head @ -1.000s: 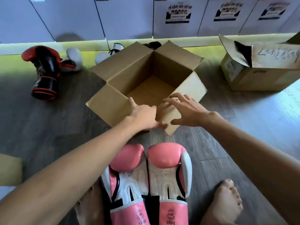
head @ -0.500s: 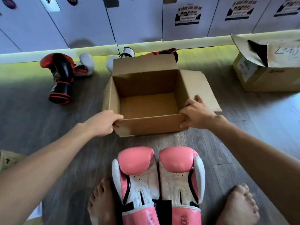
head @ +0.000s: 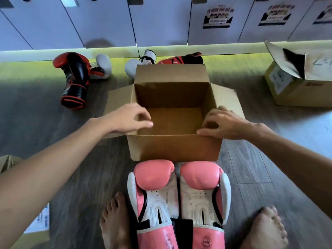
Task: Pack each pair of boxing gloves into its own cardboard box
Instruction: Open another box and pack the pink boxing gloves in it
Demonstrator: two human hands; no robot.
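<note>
Pink boxing gloves point(head: 178, 196) at 6 o'clock on floor, side by side, touching open cardboard box point(head: 175, 146) at centre. Left hand point(head: 128, 118) and right hand point(head: 224, 124), fingers curled loosely, resting on box's side rims, clasping nothing else.

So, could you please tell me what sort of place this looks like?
Probably a boxing gym's locker area. A row of locker-like doors with posters lines the far wall, and boxing gloves lie about the wooden floor: a pink pair and a black-and-red glove.
</note>
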